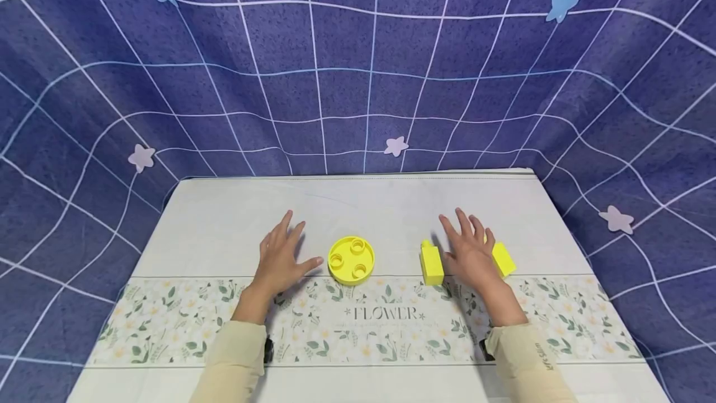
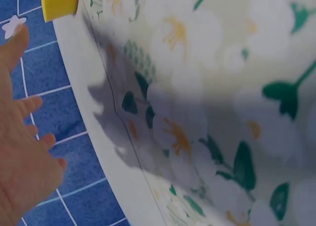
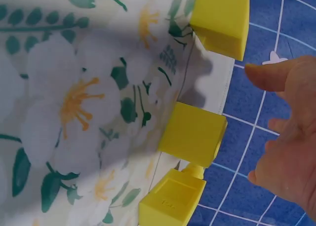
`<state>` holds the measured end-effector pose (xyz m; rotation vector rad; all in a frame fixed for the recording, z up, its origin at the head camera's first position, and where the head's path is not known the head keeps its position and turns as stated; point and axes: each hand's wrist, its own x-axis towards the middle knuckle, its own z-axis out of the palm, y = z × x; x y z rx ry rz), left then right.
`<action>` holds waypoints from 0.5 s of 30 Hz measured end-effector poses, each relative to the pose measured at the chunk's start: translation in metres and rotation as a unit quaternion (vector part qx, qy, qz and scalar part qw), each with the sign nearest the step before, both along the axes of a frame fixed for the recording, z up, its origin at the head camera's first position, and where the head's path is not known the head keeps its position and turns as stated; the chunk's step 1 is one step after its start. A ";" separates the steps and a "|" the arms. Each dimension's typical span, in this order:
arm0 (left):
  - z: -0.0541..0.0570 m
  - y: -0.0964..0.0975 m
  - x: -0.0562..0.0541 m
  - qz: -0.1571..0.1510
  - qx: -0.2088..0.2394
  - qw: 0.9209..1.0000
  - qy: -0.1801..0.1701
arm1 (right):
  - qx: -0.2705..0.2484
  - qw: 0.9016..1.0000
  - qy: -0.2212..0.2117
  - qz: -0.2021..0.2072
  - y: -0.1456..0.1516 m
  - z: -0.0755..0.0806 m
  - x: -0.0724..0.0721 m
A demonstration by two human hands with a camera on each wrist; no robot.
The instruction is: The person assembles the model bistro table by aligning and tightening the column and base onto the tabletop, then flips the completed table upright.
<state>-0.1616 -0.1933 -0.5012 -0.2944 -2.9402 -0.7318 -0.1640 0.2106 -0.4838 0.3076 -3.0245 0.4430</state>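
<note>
My left hand (image 1: 281,264) hovers over the table with its fingers spread, holding nothing. Just to its right lies a round yellow toy piece (image 1: 350,260), dish-like with a raised rim and three hollow studs. My right hand (image 1: 472,254), also spread and without anything in it, is above the table between yellow toy blocks. One upright-looking block (image 1: 432,266) with a knob at its far end is left of that hand. Another yellow block (image 1: 503,259) is partly hidden behind the fingers. In the right wrist view, three yellow pieces appear, including a block (image 3: 193,133) in the middle.
A white table cover (image 1: 235,204) has a floral band (image 1: 179,322) printed with "FLOWER". Behind and at both sides hangs a blue curtain (image 1: 341,92) with white grid lines and stars.
</note>
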 end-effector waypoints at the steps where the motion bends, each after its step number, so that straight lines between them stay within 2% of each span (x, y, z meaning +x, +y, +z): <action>1: -0.001 0.001 0.001 -0.009 0.008 1.000 0.001 | 0.009 1.000 0.005 0.004 -0.001 -0.001 0.000; 4: -0.002 0.006 0.003 -0.034 0.032 0.999 -0.007 | 0.026 0.999 0.018 0.015 -0.001 -0.003 0.000; 7: -0.004 0.011 0.004 -0.046 0.042 0.998 -0.027 | 0.034 0.999 0.024 0.028 -0.002 -0.006 0.000; 15: -0.009 0.030 0.005 -0.050 0.036 0.995 -0.079 | 0.049 0.996 0.035 0.059 -0.005 -0.012 0.003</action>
